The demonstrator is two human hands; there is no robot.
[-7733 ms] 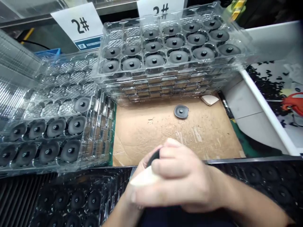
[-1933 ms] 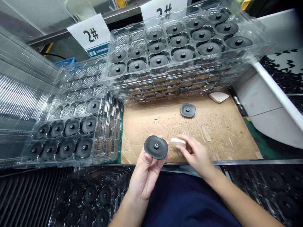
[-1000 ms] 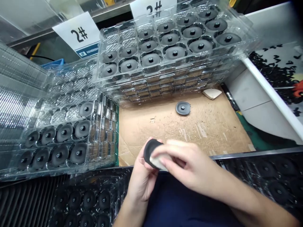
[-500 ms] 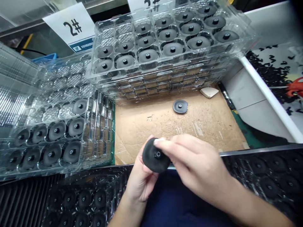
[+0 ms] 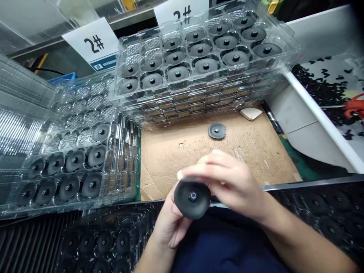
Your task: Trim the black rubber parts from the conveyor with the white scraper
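Between my hands, low over the cardboard's near edge, is a black rubber-looking disc [image 5: 192, 206] with a small hollow stub at its centre. It is tilted so its dished face points at me. My left hand [image 5: 166, 223] grips it from the left and beneath, partly hidden behind it. My right hand [image 5: 231, 182] is closed at the disc's upper right edge, its fingers bent over the rim; the fingertips are partly hidden. A second, similar disc [image 5: 220, 134] lies stub-up on the cardboard sheet [image 5: 167, 151], beyond my hands.
Stacked clear trays [image 5: 182, 100] with discs in their pockets stand at the back, and another tray stack [image 5: 110, 167] at the left. A whitish wedge [image 5: 250, 113] lies on the cardboard's far right. Right, a white-edged bin [image 5: 321, 117] holds small black scraps and orange-handled scissors [image 5: 354, 106].
The disc has tipped to face me more and sits slightly lower in view. My right fingers have moved from its face to its far rim. The whole view has shifted slightly.
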